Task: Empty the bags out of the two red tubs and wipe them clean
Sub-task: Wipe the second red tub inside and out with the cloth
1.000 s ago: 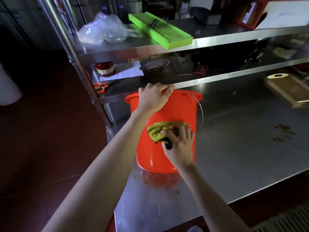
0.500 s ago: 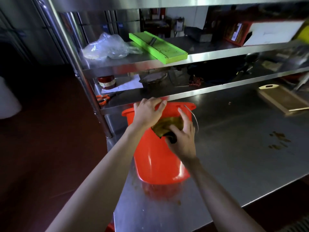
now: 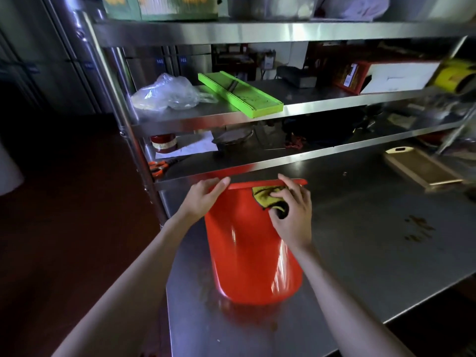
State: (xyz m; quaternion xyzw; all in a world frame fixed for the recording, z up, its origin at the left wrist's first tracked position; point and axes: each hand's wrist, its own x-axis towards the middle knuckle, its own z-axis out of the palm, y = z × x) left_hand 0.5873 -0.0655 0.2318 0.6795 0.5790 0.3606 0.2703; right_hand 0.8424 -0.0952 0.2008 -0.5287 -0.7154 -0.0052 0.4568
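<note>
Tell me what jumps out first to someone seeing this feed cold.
The bright red tub standing on the steel table, front and centre, grabs the eye. The left hand steadies its rim while the right hand presses a yellow cloth against the upper wall just under the rim. Next comes the lime green tray on the middle shelf, beside a crumpled clear plastic bag.

Red tub [image 3: 247, 253] — tipped on steel table [image 3: 373, 253] — yellow cloth [image 3: 265, 195] against its side.

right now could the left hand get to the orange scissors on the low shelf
Probably yes. The left hand rests on the red tub rim, and the scissors lie just beyond on the open shelf edge, with nothing between them.
</note>
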